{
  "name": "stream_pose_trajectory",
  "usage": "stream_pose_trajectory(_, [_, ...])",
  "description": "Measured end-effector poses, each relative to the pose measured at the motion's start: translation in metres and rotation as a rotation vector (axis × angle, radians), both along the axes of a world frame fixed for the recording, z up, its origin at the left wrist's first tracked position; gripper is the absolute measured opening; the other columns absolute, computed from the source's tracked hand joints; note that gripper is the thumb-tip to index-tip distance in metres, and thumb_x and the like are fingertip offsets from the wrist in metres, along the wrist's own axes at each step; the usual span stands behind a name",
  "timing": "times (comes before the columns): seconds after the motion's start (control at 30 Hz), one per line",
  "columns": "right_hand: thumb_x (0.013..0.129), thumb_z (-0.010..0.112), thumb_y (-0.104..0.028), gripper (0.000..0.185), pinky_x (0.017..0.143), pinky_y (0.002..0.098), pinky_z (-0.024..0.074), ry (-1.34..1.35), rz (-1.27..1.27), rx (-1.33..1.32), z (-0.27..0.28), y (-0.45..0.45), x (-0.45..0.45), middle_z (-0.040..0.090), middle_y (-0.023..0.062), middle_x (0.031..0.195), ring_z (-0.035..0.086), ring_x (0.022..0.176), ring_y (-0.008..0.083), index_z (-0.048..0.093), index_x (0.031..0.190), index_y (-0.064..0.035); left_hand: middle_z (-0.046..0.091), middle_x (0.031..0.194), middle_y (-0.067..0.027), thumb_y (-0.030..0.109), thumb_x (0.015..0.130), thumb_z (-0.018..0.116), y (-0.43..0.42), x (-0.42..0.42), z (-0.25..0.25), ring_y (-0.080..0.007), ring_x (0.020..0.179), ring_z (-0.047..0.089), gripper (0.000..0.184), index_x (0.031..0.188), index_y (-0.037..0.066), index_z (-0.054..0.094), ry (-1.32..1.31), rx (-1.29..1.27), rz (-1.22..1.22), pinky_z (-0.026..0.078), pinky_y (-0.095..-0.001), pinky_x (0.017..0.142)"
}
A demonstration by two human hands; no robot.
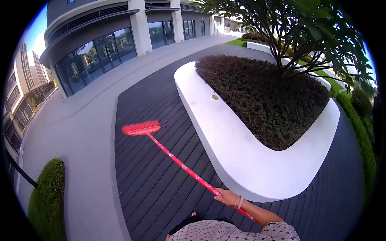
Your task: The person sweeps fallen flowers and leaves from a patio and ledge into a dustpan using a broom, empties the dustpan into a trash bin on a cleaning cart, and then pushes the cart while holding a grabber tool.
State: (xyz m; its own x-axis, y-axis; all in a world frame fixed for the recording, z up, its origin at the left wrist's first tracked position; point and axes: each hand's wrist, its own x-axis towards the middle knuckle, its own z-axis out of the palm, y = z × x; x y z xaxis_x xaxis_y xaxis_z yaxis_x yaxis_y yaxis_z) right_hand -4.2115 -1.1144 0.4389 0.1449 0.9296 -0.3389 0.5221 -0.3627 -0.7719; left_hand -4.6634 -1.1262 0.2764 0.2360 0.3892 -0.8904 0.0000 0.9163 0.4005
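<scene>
My right hand (226,197), with bracelets at the wrist, is wrapped round the red, patterned handle of a broom (183,166). The handle slants away to the upper left, and its end passes under my forearm. At the far end, the broom head (141,128) is held out over the dark plank deck (157,180), its red bristles pointing away from me. Whether the bristles touch the planks I cannot tell. A small reddish bit (165,125) lies just right of the head. My left hand does not show.
A white planter ledge (241,156) curves close on my right, around dark shrubs (257,96) and a tree (281,44). One dry leaf (215,97) lies on the ledge. Pale pavement (90,140), a hedge (50,188) and glass-fronted buildings (108,50) are to the left and ahead.
</scene>
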Motion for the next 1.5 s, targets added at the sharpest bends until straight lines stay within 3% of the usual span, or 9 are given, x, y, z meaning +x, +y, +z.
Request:
stream_pose_trajectory(0.27, [0.085,0.052,-0.035,0.041,0.038,0.0284,0.0425,0.057,-0.184,-0.025,-0.004,0.182,0.135,0.052,0.0058,0.056,0.051,0.04,0.0146,0.046,0.117,-0.0095,0.055,0.117,-0.0104,0.045,0.084,0.048,0.23,0.106,0.047,-0.0237,0.099,0.056,0.053,0.126,0.013,0.045,-0.006,0.038,-0.157,0.045,-0.0383,0.083])
stream_pose_trajectory(0.4, [0.086,0.05,-0.036,0.035,0.037,0.0266,0.0404,0.068,-0.285,-0.029,-0.024,0.288,0.231,0.048,0.003,0.056,0.047,0.041,0.0116,0.051,0.103,-0.0055,0.047,0.127,-0.0108,0.05,0.084,0.044,0.301,0.157,0.009,-0.0221,0.118,0.043,0.064,0.132,0.008,0.035,0.108,0.134,-0.035,0.027,-0.0388,0.1])
stream_pose_trajectory(0.5, [0.085,0.05,-0.033,0.034,0.036,0.026,0.0384,0.108,-0.379,-0.064,-0.055,0.365,0.315,0.046,0.0023,0.055,0.044,0.04,0.0112,0.05,0.104,-0.0048,0.043,0.131,-0.0107,0.047,0.084,0.044,0.344,0.205,-0.043,-0.0235,0.12,0.041,0.064,0.134,0.008,0.032,0.145,0.155,0.005,0.03,-0.0394,0.098])
stream_pose_trajectory(0.53, [0.085,0.05,-0.033,0.034,0.036,0.026,0.0384,0.103,-0.371,-0.067,-0.063,0.392,0.355,0.046,0.0023,0.055,0.044,0.04,0.0112,0.05,0.104,-0.0048,0.059,0.105,-0.0102,0.038,0.085,0.048,0.36,0.231,-0.048,-0.0187,0.091,0.058,0.049,0.122,0.006,0.044,0.168,0.172,0.087,0.047,-0.033,0.073])
stream_pose_trajectory(0.8, [0.082,0.047,-0.027,0.031,0.048,0.0384,0.0481,-0.239,-0.67,-0.203,-0.101,0.456,0.548,0.06,0.0183,0.072,0.06,0.055,0.0291,0.051,0.098,-0.0012,0.06,0.101,-0.0125,0.027,0.085,0.05,0.469,0.366,0.012,-0.0197,0.095,0.057,0.036,0.115,0.007,0.051,0.196,0.23,-0.072,0.047,-0.0309,0.078])
stream_pose_trajectory(0.97, [0.086,0.049,-0.026,0.024,0.032,0.0267,0.0366,0.14,-0.826,-0.154,-0.049,0.433,0.533,0.044,0.0009,0.053,0.042,0.038,0.0099,0.048,0.099,-0.006,0.06,0.101,-0.013,0.02,0.086,0.05,0.515,0.384,-0.034,-0.0189,0.096,0.057,0.031,0.112,0.005,0.055,0.222,0.279,-0.148,0.046,-0.0287,0.08])
stream_pose_trajectory(1.13, [0.085,0.051,-0.024,0.028,0.032,0.0236,0.0338,0.268,-0.745,-0.177,-0.02,0.474,0.476,0.043,-0.0008,0.054,0.04,0.038,0.0077,0.048,0.108,-0.009,0.061,0.102,-0.0112,0.017,0.086,0.05,0.595,0.438,-0.022,-0.0163,0.095,0.057,0.033,0.114,0.0,0.053,0.277,0.298,-0.215,0.044,-0.0259,0.083])
stream_pose_trajectory(1.27, [0.085,0.052,-0.027,0.03,0.033,0.0235,0.0335,0.512,-0.688,-0.2,-0.035,0.541,0.47,0.043,-0.001,0.054,0.04,0.038,0.0072,0.049,0.109,-0.0093,0.061,0.103,-0.0119,0.016,0.085,0.051,0.687,0.466,-0.025,-0.0163,0.098,0.056,0.035,0.115,-0.002,0.052,0.306,0.646,-0.817,0.042,-0.0247,0.085])
stream_pose_trajectory(1.5, [0.086,0.051,-0.028,0.03,0.033,0.024,0.0334,0.407,-0.883,-0.269,-0.047,0.615,0.464,0.043,-0.0002,0.055,0.04,0.038,0.0078,0.048,0.108,-0.0076,0.062,0.099,-0.0125,0.018,0.084,0.05,0.827,0.46,-0.001,-0.0201,0.092,0.058,0.034,0.115,0.003,0.053,0.402,0.67,-0.879,0.044,-0.0289,0.08])
